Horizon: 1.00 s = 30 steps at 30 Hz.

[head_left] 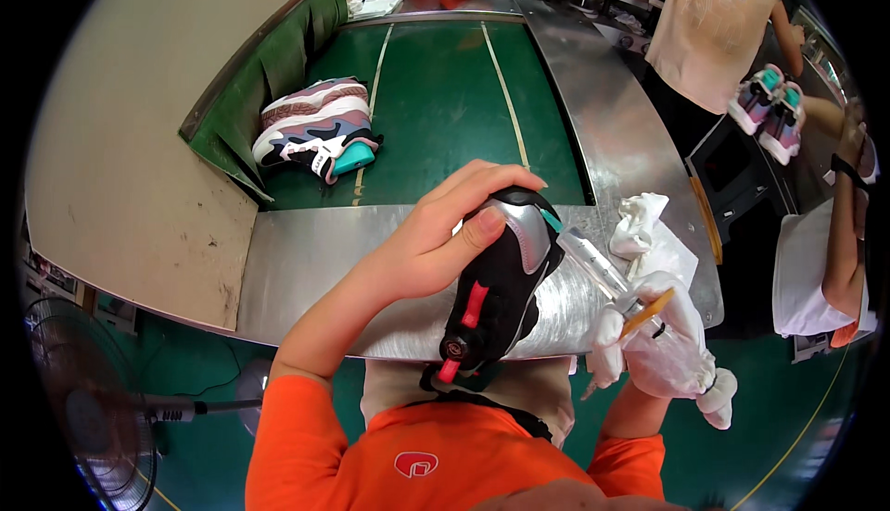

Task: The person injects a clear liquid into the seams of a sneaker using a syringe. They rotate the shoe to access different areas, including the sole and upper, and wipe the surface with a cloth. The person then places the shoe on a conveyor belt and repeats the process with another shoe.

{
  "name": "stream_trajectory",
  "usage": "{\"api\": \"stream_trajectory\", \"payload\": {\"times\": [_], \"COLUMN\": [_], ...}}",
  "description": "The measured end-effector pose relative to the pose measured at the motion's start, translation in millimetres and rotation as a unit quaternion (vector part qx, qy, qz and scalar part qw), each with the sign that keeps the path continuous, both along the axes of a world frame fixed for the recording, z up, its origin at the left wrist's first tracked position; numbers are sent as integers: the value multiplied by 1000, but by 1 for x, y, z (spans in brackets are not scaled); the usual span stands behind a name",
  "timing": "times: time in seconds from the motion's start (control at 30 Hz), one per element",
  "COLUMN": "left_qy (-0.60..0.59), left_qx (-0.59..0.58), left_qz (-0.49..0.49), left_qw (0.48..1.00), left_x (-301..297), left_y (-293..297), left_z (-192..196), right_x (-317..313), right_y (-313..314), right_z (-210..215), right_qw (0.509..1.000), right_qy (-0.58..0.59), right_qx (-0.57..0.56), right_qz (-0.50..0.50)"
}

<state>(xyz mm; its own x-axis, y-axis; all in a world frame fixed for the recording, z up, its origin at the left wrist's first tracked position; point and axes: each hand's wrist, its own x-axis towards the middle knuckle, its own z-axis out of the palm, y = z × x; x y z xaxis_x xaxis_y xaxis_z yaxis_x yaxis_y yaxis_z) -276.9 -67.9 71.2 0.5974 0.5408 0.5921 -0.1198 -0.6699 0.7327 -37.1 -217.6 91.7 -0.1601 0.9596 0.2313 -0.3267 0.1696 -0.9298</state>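
Note:
My left hand (454, 224) is wrapped over the top of a black shoe (501, 298) with a silver panel and red tabs, tilted at the bench's near edge. My right hand (663, 353), in a loose white glove, is closed around a slim tool with a clear tube (596, 265); the tube's end comes close to the shoe's side, beside a small teal piece. Whether they touch I cannot tell. An orange-yellow stick (647, 315) also sticks out of the gloved fingers. Beyond that hand lies a crumpled white cloth (663, 250).
A pair of white, pink and grey sneakers (315, 131) lies on the green conveyor belt (440, 113), against a green flap (269, 85). Metal ledges (593, 113) border the belt. A fan (88, 409) stands lower left. Co-workers are at the far end and right, near another sneaker pair (771, 113).

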Motion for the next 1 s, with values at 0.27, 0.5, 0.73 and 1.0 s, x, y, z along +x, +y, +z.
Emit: {"api": "stream_trajectory", "payload": {"times": [0.27,0.5,0.73,1.0], "left_qy": [-3,-8,-8,-78], "left_qx": [5,-25,-59,-156], "left_qz": [1,1,18,22], "left_qw": [1000,1000,998,984], "left_x": [3,-2,-11,-19], "left_y": [2,3,9,21], "left_z": [-3,-7,-16,-35], "right_x": [-2,3,6,4], "right_y": [3,14,39,59], "right_z": [-1,-5,-15,-33], "right_qw": [998,997,997,996], "right_qy": [58,67,65,66], "right_qx": [-1,3,6,-13], "right_qz": [13,36,50,62]}}
